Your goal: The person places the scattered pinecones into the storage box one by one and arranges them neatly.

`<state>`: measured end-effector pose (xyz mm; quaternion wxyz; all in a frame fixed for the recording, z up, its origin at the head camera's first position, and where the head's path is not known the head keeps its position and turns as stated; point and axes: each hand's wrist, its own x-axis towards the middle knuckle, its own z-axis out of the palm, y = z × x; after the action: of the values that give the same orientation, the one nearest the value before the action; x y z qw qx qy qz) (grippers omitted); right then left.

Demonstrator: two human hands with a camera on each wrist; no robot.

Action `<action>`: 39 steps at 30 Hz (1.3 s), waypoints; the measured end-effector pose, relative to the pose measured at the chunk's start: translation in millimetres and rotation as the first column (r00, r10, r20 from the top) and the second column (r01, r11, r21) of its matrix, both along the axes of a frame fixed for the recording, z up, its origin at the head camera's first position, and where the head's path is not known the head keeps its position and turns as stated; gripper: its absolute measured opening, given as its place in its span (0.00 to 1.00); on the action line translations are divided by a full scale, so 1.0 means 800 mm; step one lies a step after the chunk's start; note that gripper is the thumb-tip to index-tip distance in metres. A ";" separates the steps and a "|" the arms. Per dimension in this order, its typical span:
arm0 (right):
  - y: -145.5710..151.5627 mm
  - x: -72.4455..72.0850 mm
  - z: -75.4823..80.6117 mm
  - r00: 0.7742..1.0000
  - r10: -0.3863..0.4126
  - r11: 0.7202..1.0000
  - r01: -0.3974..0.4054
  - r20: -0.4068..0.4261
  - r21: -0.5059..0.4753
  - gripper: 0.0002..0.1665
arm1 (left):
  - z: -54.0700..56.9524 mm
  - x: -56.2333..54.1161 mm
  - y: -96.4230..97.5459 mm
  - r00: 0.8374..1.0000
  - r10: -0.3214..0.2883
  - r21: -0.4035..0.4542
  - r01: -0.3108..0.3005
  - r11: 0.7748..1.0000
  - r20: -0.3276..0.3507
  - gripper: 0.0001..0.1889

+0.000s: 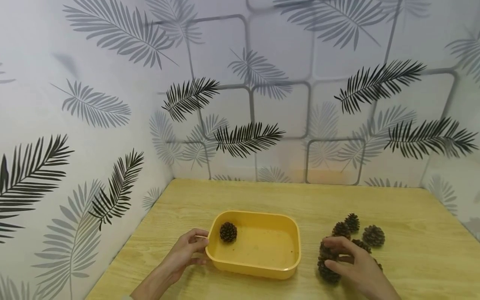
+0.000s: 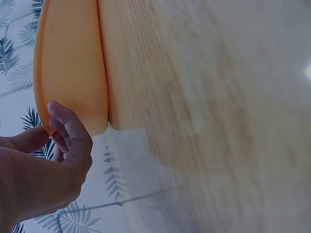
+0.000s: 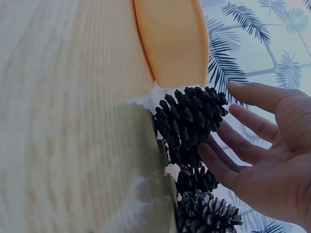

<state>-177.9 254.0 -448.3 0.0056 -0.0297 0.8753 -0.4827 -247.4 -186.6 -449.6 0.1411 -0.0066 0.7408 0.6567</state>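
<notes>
My left hand (image 1: 186, 251) holds the left rim of a yellow plastic bin (image 1: 264, 246), thumb and fingers at its edge in the left wrist view. Inside the bin, towards its back left corner, lies one brown pine cone (image 1: 228, 232). To the right of the bin, my right hand (image 1: 356, 264) reaches over a group of pine cones, its fingers spread and loosely bent. The nearest pine cone (image 3: 190, 119) is right by its fingertips in the right wrist view; the thumb stands apart from it. The hand partly hides some cones.
Several more pine cones (image 1: 373, 236) lie behind and beside the right hand, some touching one another. Everything stands on a wood-grain table (image 1: 195, 200). Walls with a leaf pattern (image 1: 247, 139) rise behind the table and at its sides.
</notes>
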 end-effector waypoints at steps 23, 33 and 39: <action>0.015 -0.004 -0.015 0.980 0.190 0.978 -0.194 0.054 0.078 0.33 | 0.004 0.002 0.000 1.000 -0.003 -0.002 0.003 1.000 0.003 0.20; 0.011 -0.005 -0.014 0.989 0.139 0.983 -0.144 0.050 0.111 0.33 | 0.004 0.003 0.001 1.000 -0.009 0.007 0.010 1.000 -0.015 0.19; 0.006 -0.002 -0.010 0.991 0.134 0.986 -0.132 -0.008 0.106 0.31 | 0.003 0.003 0.000 1.000 -0.010 0.009 0.010 1.000 -0.022 0.19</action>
<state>-179.6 259.1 -456.3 0.0328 -0.0912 0.8955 -0.4344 -245.3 -186.4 -447.3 0.1363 0.0049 0.7393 0.6594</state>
